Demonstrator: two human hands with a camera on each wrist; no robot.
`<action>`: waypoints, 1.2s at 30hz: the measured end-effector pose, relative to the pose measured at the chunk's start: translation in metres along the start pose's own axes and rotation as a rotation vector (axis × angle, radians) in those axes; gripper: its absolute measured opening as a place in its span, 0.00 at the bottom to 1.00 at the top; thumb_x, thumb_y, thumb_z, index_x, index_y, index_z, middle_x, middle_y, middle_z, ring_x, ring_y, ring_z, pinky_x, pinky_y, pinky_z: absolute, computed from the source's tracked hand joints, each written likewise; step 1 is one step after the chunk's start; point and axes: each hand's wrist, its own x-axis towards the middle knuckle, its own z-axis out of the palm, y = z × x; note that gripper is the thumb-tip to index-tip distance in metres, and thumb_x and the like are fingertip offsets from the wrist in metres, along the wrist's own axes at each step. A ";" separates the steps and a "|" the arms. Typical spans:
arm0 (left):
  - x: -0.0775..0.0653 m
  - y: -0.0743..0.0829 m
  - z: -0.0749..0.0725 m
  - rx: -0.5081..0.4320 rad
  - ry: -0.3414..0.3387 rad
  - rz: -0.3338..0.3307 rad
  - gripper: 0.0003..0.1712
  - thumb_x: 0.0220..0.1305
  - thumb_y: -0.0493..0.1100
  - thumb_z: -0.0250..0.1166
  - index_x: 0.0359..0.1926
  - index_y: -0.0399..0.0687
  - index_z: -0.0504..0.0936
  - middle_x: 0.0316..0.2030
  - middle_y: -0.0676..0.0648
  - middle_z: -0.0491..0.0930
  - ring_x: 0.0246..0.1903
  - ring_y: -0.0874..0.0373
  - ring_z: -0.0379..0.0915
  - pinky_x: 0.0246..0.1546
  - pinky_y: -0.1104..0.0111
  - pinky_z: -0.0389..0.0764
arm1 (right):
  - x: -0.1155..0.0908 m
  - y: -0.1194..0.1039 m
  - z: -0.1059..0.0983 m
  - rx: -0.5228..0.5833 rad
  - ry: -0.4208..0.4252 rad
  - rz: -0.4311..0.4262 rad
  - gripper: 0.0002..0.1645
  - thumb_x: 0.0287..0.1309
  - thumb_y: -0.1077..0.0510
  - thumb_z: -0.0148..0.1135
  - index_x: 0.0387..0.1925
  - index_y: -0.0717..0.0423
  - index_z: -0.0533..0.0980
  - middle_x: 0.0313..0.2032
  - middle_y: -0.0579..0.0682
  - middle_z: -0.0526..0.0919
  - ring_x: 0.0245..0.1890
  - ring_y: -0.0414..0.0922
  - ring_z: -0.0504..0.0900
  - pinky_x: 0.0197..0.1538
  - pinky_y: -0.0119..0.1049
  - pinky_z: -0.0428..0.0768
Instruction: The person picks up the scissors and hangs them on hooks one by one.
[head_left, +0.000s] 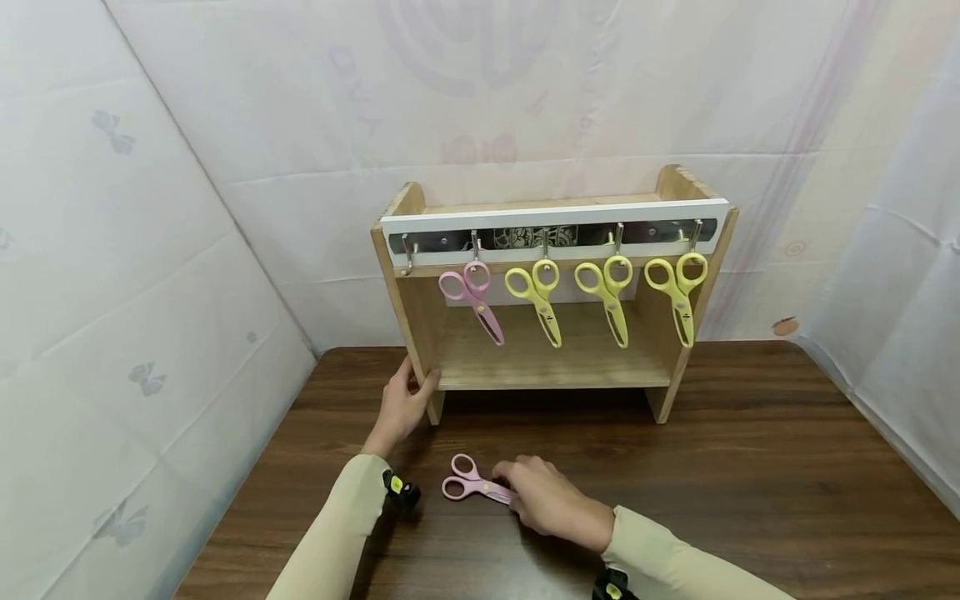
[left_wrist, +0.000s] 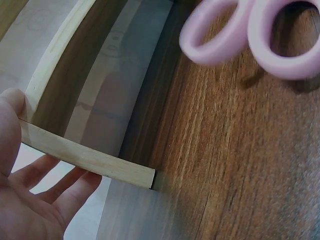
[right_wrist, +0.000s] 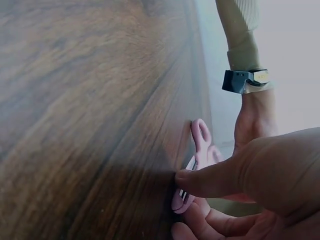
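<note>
My left hand (head_left: 401,407) grips the lower left side panel (left_wrist: 90,152) of a small wooden shelf (head_left: 555,358), thumb on the inner side and fingers on the outer one. In front of the shelf, my right hand (head_left: 551,498) pinches pink scissors (head_left: 478,484) by the blade end, with the thumb (right_wrist: 207,181) on one face and fingers on the other. The scissors lie low at the tabletop, their handle loops pointing left. Those loops (left_wrist: 287,67) also appear large at the top right of the left wrist view.
On the shelf's front rail (head_left: 555,218) are several metal hooks. Another pink pair of scissors (head_left: 477,302) and three yellow pairs (head_left: 537,297) hang there; a hook (head_left: 407,254) sits at the far left. Dark wood table (head_left: 765,467) lies beneath, with pale sheeting (head_left: 300,100) around it.
</note>
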 end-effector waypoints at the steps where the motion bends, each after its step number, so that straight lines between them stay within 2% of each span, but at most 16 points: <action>1: 0.000 0.000 0.000 -0.001 -0.001 0.003 0.32 0.76 0.51 0.61 0.74 0.46 0.67 0.61 0.34 0.77 0.57 0.40 0.78 0.54 0.48 0.83 | 0.000 0.000 0.000 0.008 0.007 0.008 0.13 0.56 0.70 0.69 0.40 0.52 0.84 0.29 0.43 0.81 0.30 0.39 0.78 0.29 0.34 0.78; 4: 0.000 0.001 0.000 -0.002 -0.005 0.003 0.31 0.76 0.52 0.61 0.74 0.46 0.67 0.60 0.34 0.77 0.57 0.40 0.79 0.54 0.49 0.83 | 0.000 0.001 -0.001 0.008 0.032 0.038 0.11 0.54 0.70 0.71 0.30 0.51 0.82 0.24 0.40 0.76 0.24 0.36 0.73 0.24 0.31 0.73; 7: -0.001 0.001 0.000 0.005 -0.005 -0.001 0.32 0.76 0.52 0.61 0.74 0.46 0.67 0.60 0.34 0.77 0.57 0.41 0.78 0.54 0.49 0.83 | -0.002 0.002 -0.001 -0.004 0.050 0.058 0.12 0.53 0.69 0.73 0.25 0.49 0.80 0.22 0.39 0.74 0.22 0.35 0.72 0.22 0.30 0.71; 25: -0.001 0.002 -0.001 0.013 -0.005 0.000 0.33 0.77 0.52 0.61 0.75 0.45 0.66 0.61 0.34 0.77 0.58 0.40 0.77 0.54 0.48 0.83 | -0.002 0.000 0.000 -0.017 0.063 0.058 0.13 0.53 0.68 0.74 0.25 0.49 0.80 0.23 0.40 0.75 0.22 0.36 0.73 0.22 0.30 0.71; 36: -0.002 0.002 -0.002 -0.004 -0.020 -0.016 0.32 0.77 0.51 0.60 0.76 0.48 0.65 0.62 0.35 0.76 0.59 0.41 0.77 0.56 0.48 0.82 | -0.002 0.002 0.001 -0.022 0.081 0.045 0.13 0.51 0.68 0.75 0.25 0.49 0.80 0.23 0.40 0.76 0.22 0.37 0.73 0.21 0.32 0.72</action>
